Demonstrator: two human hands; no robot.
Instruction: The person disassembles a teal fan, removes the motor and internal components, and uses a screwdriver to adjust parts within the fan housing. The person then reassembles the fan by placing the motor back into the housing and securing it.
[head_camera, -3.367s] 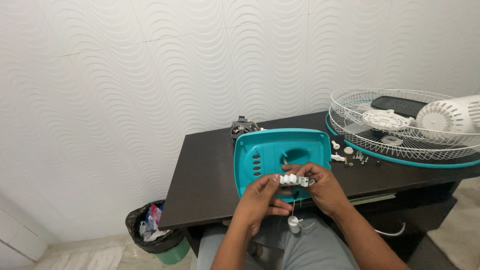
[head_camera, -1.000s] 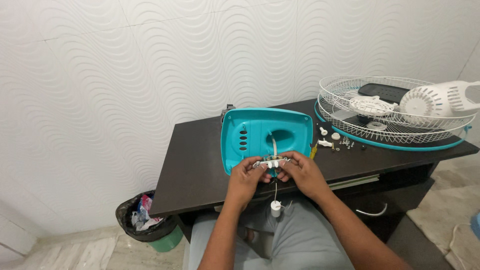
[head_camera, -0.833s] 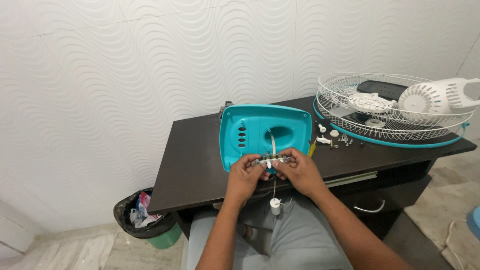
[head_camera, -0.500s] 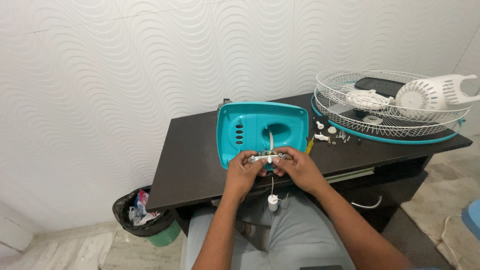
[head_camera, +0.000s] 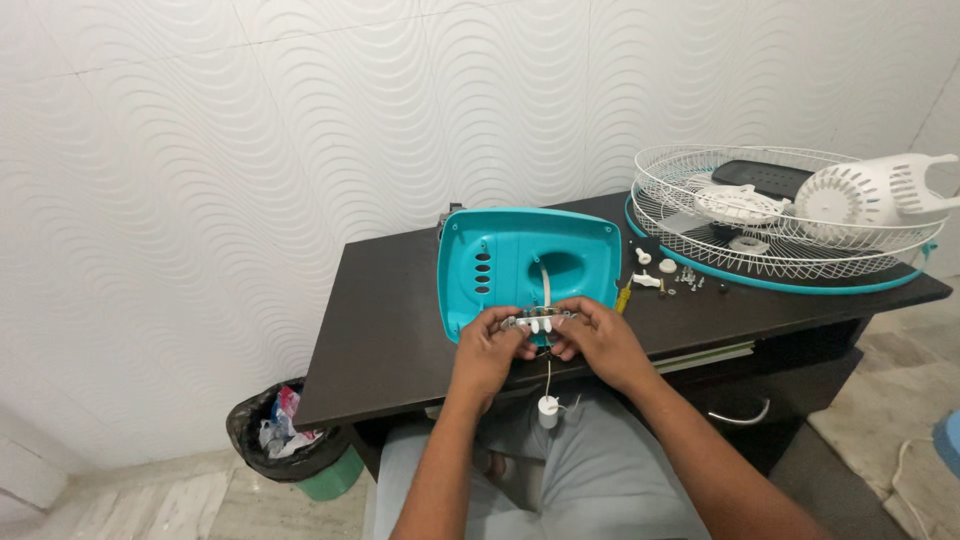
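Both hands stayed pinching the switch block over the teal fan base: left hand, right hand; the black bin held scraps.

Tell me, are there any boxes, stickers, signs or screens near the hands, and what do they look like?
No boxes, signs or screens show.
Crumpled wrappers: in the black-bagged bin on the floor, left of the desk; red, white and blue, too small to tell apart.
Both hands, left hand and right hand, hold a small white switch strip, which bears no label.
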